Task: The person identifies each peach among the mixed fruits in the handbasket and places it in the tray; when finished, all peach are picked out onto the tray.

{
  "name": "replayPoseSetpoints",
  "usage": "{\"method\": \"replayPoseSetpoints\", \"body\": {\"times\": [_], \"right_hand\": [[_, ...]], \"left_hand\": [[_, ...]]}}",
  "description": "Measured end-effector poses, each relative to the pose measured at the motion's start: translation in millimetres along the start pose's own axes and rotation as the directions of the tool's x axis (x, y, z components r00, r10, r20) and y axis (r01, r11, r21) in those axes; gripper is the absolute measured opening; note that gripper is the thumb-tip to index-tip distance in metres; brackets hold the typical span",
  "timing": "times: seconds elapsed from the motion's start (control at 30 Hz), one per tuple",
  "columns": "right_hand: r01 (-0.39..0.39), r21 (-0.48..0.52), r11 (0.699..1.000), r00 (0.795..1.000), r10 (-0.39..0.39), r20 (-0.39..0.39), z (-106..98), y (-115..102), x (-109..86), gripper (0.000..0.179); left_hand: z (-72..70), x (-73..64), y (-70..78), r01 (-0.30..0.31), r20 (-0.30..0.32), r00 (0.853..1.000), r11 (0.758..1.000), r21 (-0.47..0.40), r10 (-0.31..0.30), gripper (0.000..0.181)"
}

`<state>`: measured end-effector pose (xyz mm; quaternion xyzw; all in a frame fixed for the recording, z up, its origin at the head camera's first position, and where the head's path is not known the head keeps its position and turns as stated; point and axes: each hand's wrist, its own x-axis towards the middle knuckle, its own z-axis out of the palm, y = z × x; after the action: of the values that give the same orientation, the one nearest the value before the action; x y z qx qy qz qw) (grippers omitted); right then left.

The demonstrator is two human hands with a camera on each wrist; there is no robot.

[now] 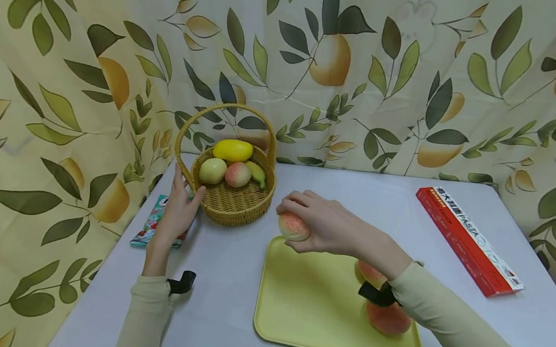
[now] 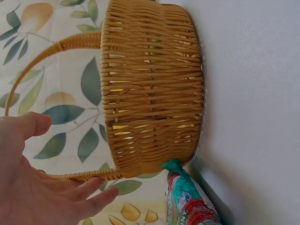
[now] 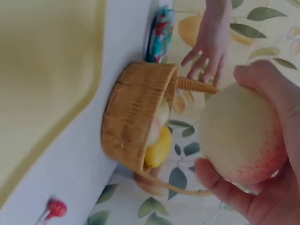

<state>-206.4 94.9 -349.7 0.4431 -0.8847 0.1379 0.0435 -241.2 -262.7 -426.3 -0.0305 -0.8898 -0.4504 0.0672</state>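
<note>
My right hand [image 1: 321, 222] grips a pale peach [image 1: 294, 227] with a red blush, held above the far left corner of the yellow tray [image 1: 314, 316]. In the right wrist view, thumb and fingers curl round the peach [image 3: 243, 136]. At the far left, my left hand [image 1: 181, 209] is at the side of a wicker basket [image 1: 236, 214]. Its fingers extend behind the foot of the basket handle [image 2: 84, 176], with the thumb spread apart. Inside the basket lie a yellow fruit [image 1: 232, 150], a pale green fruit [image 1: 213, 171], another peach [image 1: 237, 174] and a banana [image 1: 256, 174].
Two reddish peaches, one at the tray's near right [image 1: 388, 321], lie partly under my right forearm. A red PASTA box [image 1: 469, 242] lies at the right. A colourful packet [image 1: 155, 220] is beside my left hand. A red lollipop [image 3: 57, 207] shows in the right wrist view. A patterned curtain [image 1: 289, 57] hangs behind.
</note>
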Motion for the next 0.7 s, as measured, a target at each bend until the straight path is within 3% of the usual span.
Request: {"method": "replayPoseSetpoints", "body": {"times": [0.3, 0.53, 0.7], "right_hand": [[-0.031, 0.026, 0.999, 0.995, 0.029, 0.099, 8.0, 2.9, -34.1, 0.028], [-0.136, 0.096, 0.986, 0.987, 0.127, 0.095, 14.3, 4.7, -39.7, 0.048], [-0.141, 0.147, 0.979, 0.988, 0.131, 0.079, 18.2, 9.3, -46.0, 0.048]], "left_hand": [[2.5, -3.5, -1.3, 0.007, 0.001, 1.000, 1.000, -0.002, -0.007, 0.091], [2.9, -3.0, -0.6, 0.008, -0.001, 1.000, 1.000, 0.008, -0.008, 0.091], [2.7, -2.2, 2.2, -0.007, -0.007, 1.000, 1.000, 0.011, 0.007, 0.090]]}}
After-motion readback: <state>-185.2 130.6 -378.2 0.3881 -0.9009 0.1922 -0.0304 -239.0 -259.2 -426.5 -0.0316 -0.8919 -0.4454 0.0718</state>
